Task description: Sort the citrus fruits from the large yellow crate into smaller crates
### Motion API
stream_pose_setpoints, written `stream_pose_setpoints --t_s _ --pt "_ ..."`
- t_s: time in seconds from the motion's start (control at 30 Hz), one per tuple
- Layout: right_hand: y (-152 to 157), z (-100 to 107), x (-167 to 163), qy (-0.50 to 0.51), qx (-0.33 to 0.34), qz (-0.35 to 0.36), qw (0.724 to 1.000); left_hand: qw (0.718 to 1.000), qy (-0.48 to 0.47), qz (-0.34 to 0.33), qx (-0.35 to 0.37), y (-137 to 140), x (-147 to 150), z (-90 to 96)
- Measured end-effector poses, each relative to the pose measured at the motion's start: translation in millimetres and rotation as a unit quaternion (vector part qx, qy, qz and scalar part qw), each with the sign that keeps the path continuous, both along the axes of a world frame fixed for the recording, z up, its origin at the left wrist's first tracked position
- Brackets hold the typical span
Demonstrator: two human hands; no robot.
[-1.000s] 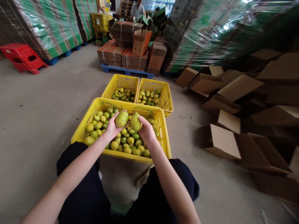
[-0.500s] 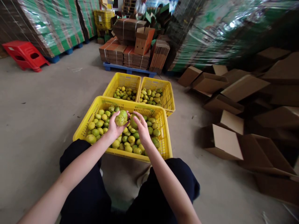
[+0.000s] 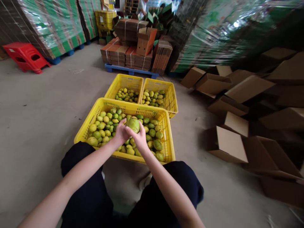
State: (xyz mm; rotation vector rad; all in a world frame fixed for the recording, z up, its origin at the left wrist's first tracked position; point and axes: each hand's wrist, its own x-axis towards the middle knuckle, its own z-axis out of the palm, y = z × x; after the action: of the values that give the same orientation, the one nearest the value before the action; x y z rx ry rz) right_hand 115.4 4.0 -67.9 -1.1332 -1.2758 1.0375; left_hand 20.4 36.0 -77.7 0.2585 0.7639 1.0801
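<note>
A large yellow-green lemon point(image 3: 133, 125) is held up over the near yellow crate point(image 3: 78, 136). My right hand point(image 3: 140, 136) is closed round its right and near side, thumb across the front. My left hand point(image 3: 121, 132) cups the same fruit from the left, its fingers partly hidden behind my right thumb and the fruit. Beneath both hands, many loose lemons point(image 3: 130, 151), some yellow and some green, lie in the near crate.
Two more yellow crates point(image 3: 175, 100) with lemons stand beyond the near one. Open cardboard boxes point(image 3: 231, 142) litter the floor at right. A red stool point(image 3: 26, 57) stands at left. Flattened cartons point(image 3: 115, 54) are stacked on a blue pallet point(image 3: 131, 71); a person point(image 3: 142, 8) is behind.
Earlier each hand held a separate lemon, slightly apart. Now the hands have come together round one large lemon, and a second one no longer shows in them.
</note>
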Motion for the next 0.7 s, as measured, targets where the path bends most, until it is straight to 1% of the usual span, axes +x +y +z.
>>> stream_pose_setpoints --t_s 0.07,0.1,0.13,0.2,0.23,0.3,0.37,0.4,0.5,0.7 --pt "3 10 11 0.048 -0.024 0.000 0.999 1.000 0.009 -0.023 -0.001 4 -4 1.9" --pt "5 15 19 0.066 -0.032 -0.012 0.997 0.999 0.021 -0.034 0.013 5 -5 4.5" --pt "8 21 28 0.073 -0.031 -0.024 0.997 0.998 0.039 -0.039 0.040 6 -7 8.0" --pt "13 33 46 0.039 -0.003 -0.042 0.998 0.985 0.101 -0.022 0.136 5 -11 16.3" --pt "15 37 54 0.003 0.021 -0.044 0.999 0.970 0.143 -0.004 0.197 4 -14 20.4" --pt "18 42 65 -0.065 0.067 -0.037 0.995 0.926 0.221 0.034 0.305 1 -18 26.8" --pt "19 41 67 -0.106 0.100 -0.022 0.989 0.885 0.272 0.049 0.376 -2 -21 29.8" --pt "19 40 66 -0.119 0.111 -0.015 0.986 0.870 0.285 0.051 0.399 -2 -23 30.2" --pt "20 34 59 -0.130 0.129 -0.002 0.983 0.843 0.310 0.051 0.437 -3 -25 29.0" --pt "23 30 54 -0.098 0.136 0.014 0.986 0.819 0.344 0.037 0.457 -2 -26 29.2"
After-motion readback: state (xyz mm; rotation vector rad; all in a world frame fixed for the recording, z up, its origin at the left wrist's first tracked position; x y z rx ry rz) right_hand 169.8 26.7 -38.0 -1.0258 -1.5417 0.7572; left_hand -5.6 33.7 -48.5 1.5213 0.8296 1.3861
